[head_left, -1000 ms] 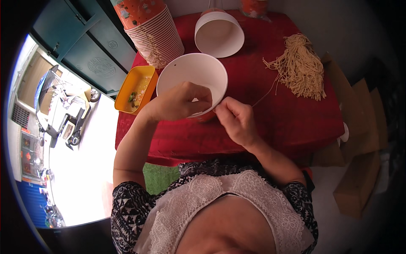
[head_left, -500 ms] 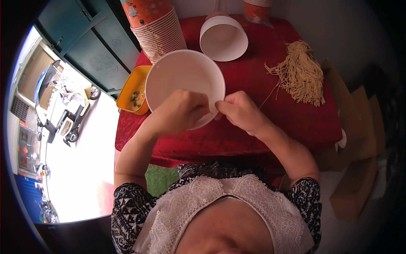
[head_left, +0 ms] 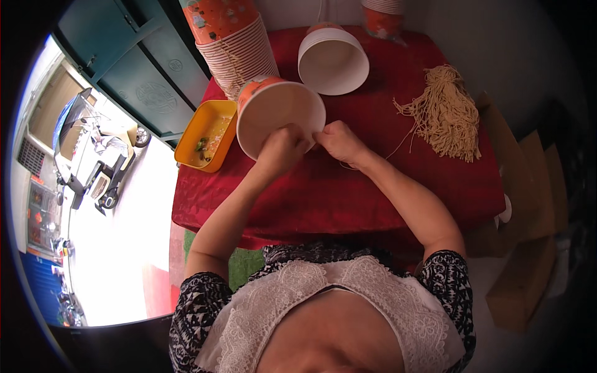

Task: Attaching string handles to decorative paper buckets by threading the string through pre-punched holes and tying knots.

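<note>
A large paper bucket [head_left: 280, 107], white inside and orange outside, is tilted with its mouth toward me. My left hand [head_left: 285, 149] is closed at its near rim, the fingers reaching inside and partly hidden. At the right side of the rim, my right hand [head_left: 339, 143] is pinched, its fingertips against the edge. A thin beige string [head_left: 393, 153] runs from under that hand to a thick bundle of cut strings [head_left: 449, 115] on the right of the table. What exactly lies between the right fingertips is too small to see clearly.
A red cloth covers the table [head_left: 398, 193]. On it are a tall stack of paper buckets [head_left: 239, 56], a yellow plastic box [head_left: 221, 146] with small bits inside, and white-lined buckets [head_left: 334, 63] lying on their side. Cardboard [head_left: 528, 280] stands at the right; a green metal door [head_left: 146, 74] is left.
The bucket has moved farther from me and tipped, so its orange side now shows. Both hands have gone along with it, still at the rim. More of the yellow box is visible.
</note>
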`<state>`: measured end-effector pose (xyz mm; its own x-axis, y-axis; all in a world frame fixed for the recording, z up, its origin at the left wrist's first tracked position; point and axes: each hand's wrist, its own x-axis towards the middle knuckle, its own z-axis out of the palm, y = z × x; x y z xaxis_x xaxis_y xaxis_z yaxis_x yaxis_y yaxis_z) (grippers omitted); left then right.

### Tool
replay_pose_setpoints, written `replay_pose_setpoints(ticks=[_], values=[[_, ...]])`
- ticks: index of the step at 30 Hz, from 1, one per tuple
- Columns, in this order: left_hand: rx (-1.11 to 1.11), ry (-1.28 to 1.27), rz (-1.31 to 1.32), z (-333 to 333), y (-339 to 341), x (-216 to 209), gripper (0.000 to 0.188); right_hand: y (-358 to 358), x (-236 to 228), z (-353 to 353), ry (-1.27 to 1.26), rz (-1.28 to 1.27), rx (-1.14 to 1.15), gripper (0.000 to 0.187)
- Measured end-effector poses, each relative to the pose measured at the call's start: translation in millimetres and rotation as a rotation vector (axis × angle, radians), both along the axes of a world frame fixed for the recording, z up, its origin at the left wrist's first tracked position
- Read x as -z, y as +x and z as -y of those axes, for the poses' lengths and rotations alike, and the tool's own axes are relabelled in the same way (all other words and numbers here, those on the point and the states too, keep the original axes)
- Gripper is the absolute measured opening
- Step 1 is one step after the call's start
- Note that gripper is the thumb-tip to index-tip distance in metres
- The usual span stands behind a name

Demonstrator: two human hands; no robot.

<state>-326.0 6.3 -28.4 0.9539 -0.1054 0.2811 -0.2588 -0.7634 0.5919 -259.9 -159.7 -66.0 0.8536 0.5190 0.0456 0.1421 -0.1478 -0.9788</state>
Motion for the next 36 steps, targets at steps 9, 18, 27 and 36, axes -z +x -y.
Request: replay_pose_setpoints(ticks=[9,18,27,36], values=[[0.263,0.083,0.202,0,23,32,0.009,-10,-17,0,-0.733,0.324,0.225,0.033],[0.065,-0.435,-0.349,-8,31,21,0.016,-15,-11,-3,-0.748,0.425,0.272,0.035],[0.008,-0.572,-0.462,2,26,11,0.018,-14,-9,7,-0.706,0.475,0.209,0.030],[0.060,-0.535,-0.411,-2,27,18,0.021,-31,-20,12,-0.339,0.656,-0.121,0.014]])
